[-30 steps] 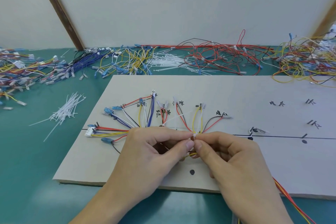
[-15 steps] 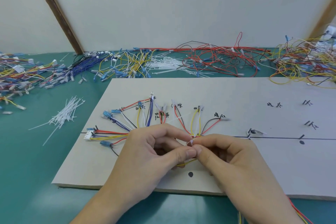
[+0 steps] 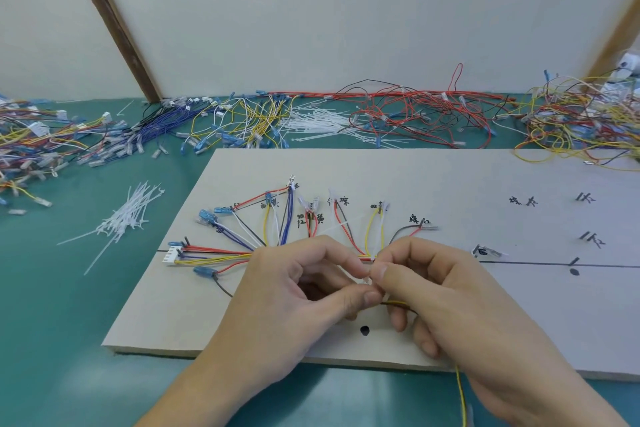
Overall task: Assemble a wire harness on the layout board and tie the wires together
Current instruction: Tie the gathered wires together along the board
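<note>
While hands (image 3: 367,284) stayed pinching, the view lowered.

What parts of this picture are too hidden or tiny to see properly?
- Head view: where the wire bundle gets tied is hidden by the left hand and right hand.
- The yellow wire is cut off by the bottom edge.
- The handwritten labels on the layout board are too small to read.

both hands (image 3: 374,291) have drawn slightly nearer on the cable tie (image 3: 346,226).
</note>
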{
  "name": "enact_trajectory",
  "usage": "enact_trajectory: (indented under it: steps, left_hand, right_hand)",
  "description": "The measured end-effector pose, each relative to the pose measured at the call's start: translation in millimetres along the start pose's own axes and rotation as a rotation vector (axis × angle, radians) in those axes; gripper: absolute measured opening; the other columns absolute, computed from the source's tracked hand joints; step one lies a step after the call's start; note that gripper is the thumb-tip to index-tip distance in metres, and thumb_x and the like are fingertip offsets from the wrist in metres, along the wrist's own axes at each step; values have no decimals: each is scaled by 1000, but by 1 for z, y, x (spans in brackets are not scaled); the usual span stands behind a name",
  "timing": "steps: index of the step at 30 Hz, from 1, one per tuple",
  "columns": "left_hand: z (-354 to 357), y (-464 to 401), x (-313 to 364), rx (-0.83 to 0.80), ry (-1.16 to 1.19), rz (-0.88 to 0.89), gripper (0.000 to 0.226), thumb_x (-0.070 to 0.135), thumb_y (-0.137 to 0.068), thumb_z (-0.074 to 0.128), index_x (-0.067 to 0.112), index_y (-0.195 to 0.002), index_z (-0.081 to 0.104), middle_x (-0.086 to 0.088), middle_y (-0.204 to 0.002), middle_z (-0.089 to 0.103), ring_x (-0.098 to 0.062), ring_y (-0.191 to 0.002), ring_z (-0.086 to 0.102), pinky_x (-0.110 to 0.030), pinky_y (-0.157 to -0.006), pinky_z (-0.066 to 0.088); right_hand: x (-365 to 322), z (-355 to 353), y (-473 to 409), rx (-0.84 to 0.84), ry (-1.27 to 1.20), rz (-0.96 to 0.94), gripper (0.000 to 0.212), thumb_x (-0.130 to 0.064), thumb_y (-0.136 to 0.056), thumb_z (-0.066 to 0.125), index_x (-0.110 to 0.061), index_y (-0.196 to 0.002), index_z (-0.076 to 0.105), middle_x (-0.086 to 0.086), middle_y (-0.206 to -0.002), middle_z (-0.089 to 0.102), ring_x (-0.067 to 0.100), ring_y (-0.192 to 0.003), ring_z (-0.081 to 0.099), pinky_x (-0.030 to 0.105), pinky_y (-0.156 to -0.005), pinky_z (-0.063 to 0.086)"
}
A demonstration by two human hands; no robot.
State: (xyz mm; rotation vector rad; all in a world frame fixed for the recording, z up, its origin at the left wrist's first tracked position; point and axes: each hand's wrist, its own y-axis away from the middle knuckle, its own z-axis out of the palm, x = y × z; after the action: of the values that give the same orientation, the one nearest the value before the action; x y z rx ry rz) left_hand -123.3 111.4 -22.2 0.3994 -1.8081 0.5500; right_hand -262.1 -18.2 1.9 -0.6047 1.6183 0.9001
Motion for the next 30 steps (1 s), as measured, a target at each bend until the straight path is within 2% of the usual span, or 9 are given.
enact_trajectory:
  steps: [3, 6, 10, 14, 20, 27, 30]
  left_hand:
    - [0, 0, 0, 2, 6, 4, 23, 41, -77, 85, 26, -92, 76, 0, -72, 77, -15, -65, 72, -21, -62, 55]
    - [1, -2, 0, -4, -5, 8, 22, 44, -81, 81, 24, -91, 77, 1, -73, 76, -11, -64, 68, -22, -62, 53]
    - [-1, -3, 0, -55, 41, -12, 14, 37, -87, 79, 23, -89, 76, 1, -81, 78, -14, -67, 69, -25, -64, 57]
    - [-2, -5, 0, -80, 71, -25, 7, 31, -90, 77, 25, -90, 77, 3, -83, 79, -8, -69, 70, -17, -64, 53]
    - [-4, -8, -3, -97, 96, -52, 20, 42, -89, 72, 24, -92, 81, -4, -84, 78, -13, -74, 66, -27, -66, 53]
    - [-5, -9, -2, -158, 68, -62, 17, 42, -87, 75, 25, -86, 79, 2, -75, 74, -9, -68, 61, -22, -63, 48]
    - [-4, -10, -2, -164, 55, -63, 16, 42, -87, 74, 26, -85, 78, 4, -74, 74, -8, -66, 60, -21, -62, 48]
  right_hand:
    - [2, 1, -1, 12, 11, -5, 15, -30, -92, 66, -22, -80, 69, 6, -62, 62, 13, -43, 35, 18, -39, 27]
    - [5, 4, -2, 40, -3, -38, 16, -25, -96, 62, -25, -79, 65, 0, -70, 72, 13, -46, 41, 14, -38, 29]
    - [8, 4, -2, 73, 34, -104, 17, -23, -97, 63, -24, -80, 66, -10, -60, 63, 8, -44, 42, 12, -39, 31]
    - [3, 1, -2, 29, 121, -170, 13, -30, -93, 62, -26, -82, 66, -6, -74, 71, 9, -48, 45, 14, -41, 33]
    - [-7, -7, -7, -27, 195, -189, 16, -26, -97, 62, -24, -81, 66, 0, -78, 75, 12, -49, 51, 11, -42, 34]
    - [-9, -6, -5, -46, 240, -134, 13, -35, -92, 59, -27, -83, 64, -2, -79, 77, 14, -43, 48, 14, -41, 33]
    - [-9, -7, -5, -34, 291, -135, 13, -34, -93, 57, -28, -84, 63, -5, -82, 77, 15, -40, 52, 18, -38, 36]
